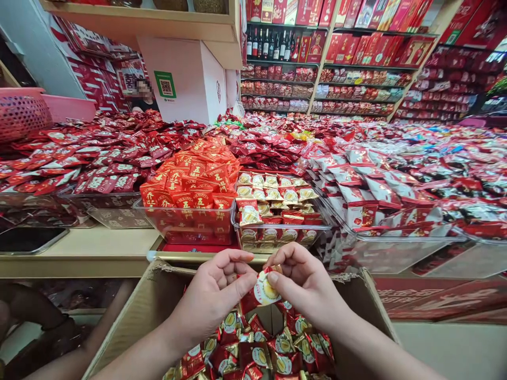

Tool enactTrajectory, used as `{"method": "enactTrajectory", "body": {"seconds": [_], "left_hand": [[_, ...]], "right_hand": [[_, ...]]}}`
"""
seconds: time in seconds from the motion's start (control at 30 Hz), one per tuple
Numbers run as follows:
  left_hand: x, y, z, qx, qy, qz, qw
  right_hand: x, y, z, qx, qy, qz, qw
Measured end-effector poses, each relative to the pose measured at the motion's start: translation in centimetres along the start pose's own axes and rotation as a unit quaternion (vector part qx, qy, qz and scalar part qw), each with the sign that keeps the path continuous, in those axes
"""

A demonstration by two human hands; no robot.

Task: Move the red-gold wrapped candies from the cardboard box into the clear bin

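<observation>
Between my two hands is a red and gold candy packet (263,289) with a yellow durian picture on it. My left hand (219,287) pinches its left edge between thumb and fingers. On the other side, my right hand (303,282) grips the top right, thumb pressed over the picture. Both hands are above an opened cardboard box (130,316), which holds many loose packets (259,356) of the same look. Just beyond my hands, a clear plastic bin (317,229) holds neat rows of matching durian packets (271,192).
Left of that bin stands a bin of orange-red packets (194,184). White and red packets (368,195) fill a bin at right. A phone-like dark tray (29,240) lies on the counter. A person (146,97) is behind, near a white pillar (174,79); wall shelves (285,63) hold bottles and boxes.
</observation>
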State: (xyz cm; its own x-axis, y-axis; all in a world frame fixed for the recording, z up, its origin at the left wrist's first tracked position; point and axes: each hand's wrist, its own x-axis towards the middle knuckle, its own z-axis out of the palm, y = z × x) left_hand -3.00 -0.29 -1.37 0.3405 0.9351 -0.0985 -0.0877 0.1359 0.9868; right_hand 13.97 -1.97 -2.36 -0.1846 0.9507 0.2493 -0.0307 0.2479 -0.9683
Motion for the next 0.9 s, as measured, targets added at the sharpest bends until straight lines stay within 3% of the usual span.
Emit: {"method": "enactTrajectory", "body": {"seconds": [0.07,0.13,0.2,0.3,0.37,0.43,0.5,0.57,0.63,0.7,0.77,0.9], "left_hand": [[0.4,0.1,-0.3,-0.006,0.008,-0.003,1.000],[0.7,0.1,-0.6,-0.024,0.008,-0.008,1.000],[0.8,0.2,-0.7,-0.032,-0.005,-0.011,0.999],[0.6,0.2,-0.7,0.005,-0.014,-0.009,1.000],[0.4,0.2,-0.9,0.102,0.033,0.062,0.992],[0.6,0.5,-1.3,0.253,0.095,0.212,0.939],[1.3,0.9,-1.6,0.397,0.121,0.362,0.835],[2.5,1.5,-1.8,0.497,0.107,0.435,0.743],[3.7,2.1,-1.7,0.567,0.096,0.452,0.682],[4.8,2.5,-1.3,0.614,0.097,0.446,0.644],[5.4,2.9,-1.0,0.645,0.102,0.428,0.625],[5.7,3.3,-0.9,0.675,0.112,0.402,0.609]], "right_hand": [[-0.1,-0.4,-0.4,-0.106,-0.055,-0.090,0.989],[-0.2,-0.7,-0.8,-0.219,-0.128,-0.175,0.951],[-0.2,-0.6,-1.0,-0.287,-0.158,-0.237,0.915],[-0.3,-0.1,-1.2,-0.320,-0.110,-0.320,0.885],[-0.3,0.1,-1.6,-0.332,-0.050,-0.357,0.872],[0.2,-0.1,-2.2,-0.360,0.037,-0.373,0.854],[1.1,-0.5,-2.9,-0.415,0.119,-0.375,0.820],[2.4,-0.8,-3.5,-0.485,0.154,-0.375,0.775],[3.8,-1.0,-3.7,-0.556,0.149,-0.367,0.731],[4.9,-0.9,-3.5,-0.610,0.141,-0.353,0.695],[5.6,-0.7,-3.0,-0.642,0.140,-0.336,0.675],[5.7,-0.2,-2.2,-0.657,0.124,-0.305,0.679]]}}
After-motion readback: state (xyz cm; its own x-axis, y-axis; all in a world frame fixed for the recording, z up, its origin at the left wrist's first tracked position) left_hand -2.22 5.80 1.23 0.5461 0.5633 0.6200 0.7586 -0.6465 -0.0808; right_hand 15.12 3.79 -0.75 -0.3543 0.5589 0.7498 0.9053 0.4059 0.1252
